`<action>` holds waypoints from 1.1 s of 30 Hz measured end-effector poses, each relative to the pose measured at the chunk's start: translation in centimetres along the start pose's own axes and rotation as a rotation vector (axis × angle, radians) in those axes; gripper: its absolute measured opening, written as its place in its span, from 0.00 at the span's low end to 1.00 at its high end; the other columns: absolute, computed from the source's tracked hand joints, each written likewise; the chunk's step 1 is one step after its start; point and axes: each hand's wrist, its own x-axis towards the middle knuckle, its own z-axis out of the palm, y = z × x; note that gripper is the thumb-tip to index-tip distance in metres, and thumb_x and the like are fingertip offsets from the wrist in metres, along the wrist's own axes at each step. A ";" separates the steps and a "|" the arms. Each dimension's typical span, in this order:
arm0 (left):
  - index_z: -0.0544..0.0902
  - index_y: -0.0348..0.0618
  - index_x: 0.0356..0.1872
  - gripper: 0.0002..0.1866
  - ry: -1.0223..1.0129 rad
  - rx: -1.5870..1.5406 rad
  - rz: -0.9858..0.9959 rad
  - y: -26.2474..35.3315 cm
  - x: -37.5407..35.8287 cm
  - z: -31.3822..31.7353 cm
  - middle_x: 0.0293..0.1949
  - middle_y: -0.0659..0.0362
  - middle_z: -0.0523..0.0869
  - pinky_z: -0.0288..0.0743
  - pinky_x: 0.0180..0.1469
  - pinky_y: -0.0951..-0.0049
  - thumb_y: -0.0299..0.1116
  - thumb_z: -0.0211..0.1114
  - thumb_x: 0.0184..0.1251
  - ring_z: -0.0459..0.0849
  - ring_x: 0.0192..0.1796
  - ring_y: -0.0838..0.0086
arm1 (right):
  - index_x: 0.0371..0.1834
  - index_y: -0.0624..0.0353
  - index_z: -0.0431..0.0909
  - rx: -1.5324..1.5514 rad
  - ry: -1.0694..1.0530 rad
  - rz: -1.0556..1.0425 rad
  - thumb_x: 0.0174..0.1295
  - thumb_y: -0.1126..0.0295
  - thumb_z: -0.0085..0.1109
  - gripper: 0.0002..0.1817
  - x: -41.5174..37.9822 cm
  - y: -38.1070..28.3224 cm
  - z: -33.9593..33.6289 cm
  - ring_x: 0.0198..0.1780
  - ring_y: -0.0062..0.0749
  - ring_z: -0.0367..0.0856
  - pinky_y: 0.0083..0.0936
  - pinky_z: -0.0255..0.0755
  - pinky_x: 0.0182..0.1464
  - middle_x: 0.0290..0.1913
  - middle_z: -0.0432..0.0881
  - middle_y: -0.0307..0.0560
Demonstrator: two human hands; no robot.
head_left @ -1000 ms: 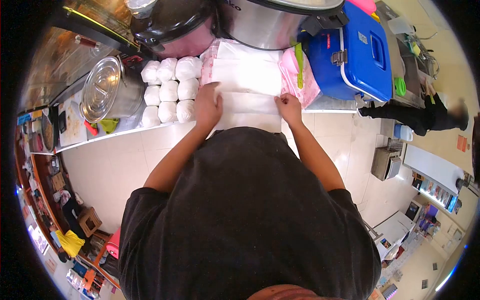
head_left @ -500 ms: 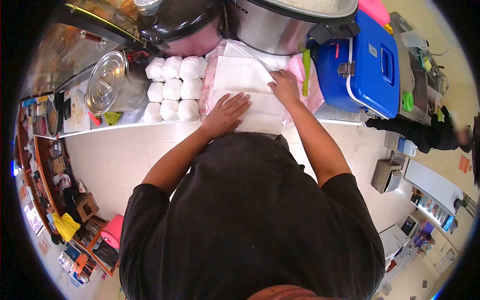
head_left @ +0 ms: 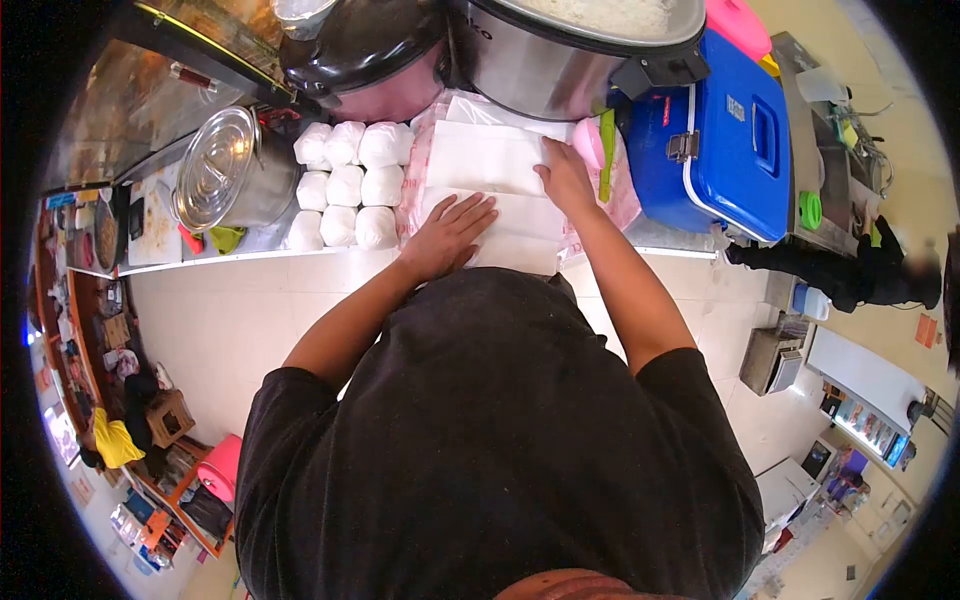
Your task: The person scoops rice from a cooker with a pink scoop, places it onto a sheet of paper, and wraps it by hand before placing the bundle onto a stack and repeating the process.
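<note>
- Upper centre of the frame: my left hand (head_left: 447,237) lies flat, fingers spread, on the white paper sheets (head_left: 490,160) on the counter (head_left: 250,245).
- My right hand (head_left: 566,178) presses the sheets' right edge, fingers uncurled.
- White wrapped bundles (head_left: 345,185) sit just left of the sheets.

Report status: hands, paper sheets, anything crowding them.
Left hand flat on white paper sheets. Right hand pressing the sheets' right edge. Wrapped white bundles left, pink scoop right.

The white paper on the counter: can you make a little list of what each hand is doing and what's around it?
left hand: flat on the white paper, fingers spread
right hand: pressing the paper's right edge
beside paper, left: nine white wrapped bundles in rows
beside paper, right: blue cooler box
behind paper: big rice cooker
far left: steel pot with lid
</note>
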 end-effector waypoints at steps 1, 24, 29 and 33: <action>0.66 0.46 0.80 0.39 0.005 0.001 0.005 0.0 0.0 0.0 0.84 0.55 0.63 0.52 0.83 0.47 0.35 0.68 0.69 0.58 0.86 0.61 | 0.61 0.62 0.81 -0.028 -0.052 0.041 0.59 0.70 0.74 0.25 0.5 0.1 0.0 0.60 0.58 0.80 0.47 0.73 0.66 0.52 0.86 0.57; 0.66 0.46 0.80 0.39 0.016 -0.015 0.016 -0.3 -0.3 0.2 0.84 0.55 0.63 0.53 0.83 0.47 0.33 0.68 0.67 0.58 0.86 0.60 | 0.54 0.59 0.76 0.727 -0.064 0.450 0.61 0.81 0.71 0.20 -1.7 -3.2 -2.1 0.54 0.26 0.80 0.26 0.76 0.57 0.69 0.80 0.52; 0.63 0.53 0.83 0.42 0.074 0.028 -0.066 -1.0 0.6 -0.8 0.85 0.55 0.58 0.51 0.83 0.44 0.36 0.71 0.67 0.55 0.86 0.61 | 0.65 0.60 0.76 0.853 -0.047 0.458 0.60 0.81 0.70 0.27 -3.4 -3.9 -3.7 0.43 0.20 0.81 0.21 0.77 0.52 0.60 0.85 0.45; 0.67 0.54 0.80 0.39 0.170 0.243 -0.160 -4.5 5.3 -3.6 0.81 0.55 0.66 0.53 0.82 0.45 0.34 0.69 0.67 0.60 0.84 0.61 | 0.69 0.59 0.75 0.787 -0.070 0.402 0.61 0.85 0.70 0.31 -5.2 -3.7 -4.1 0.43 0.18 0.79 0.17 0.74 0.49 0.59 0.84 0.45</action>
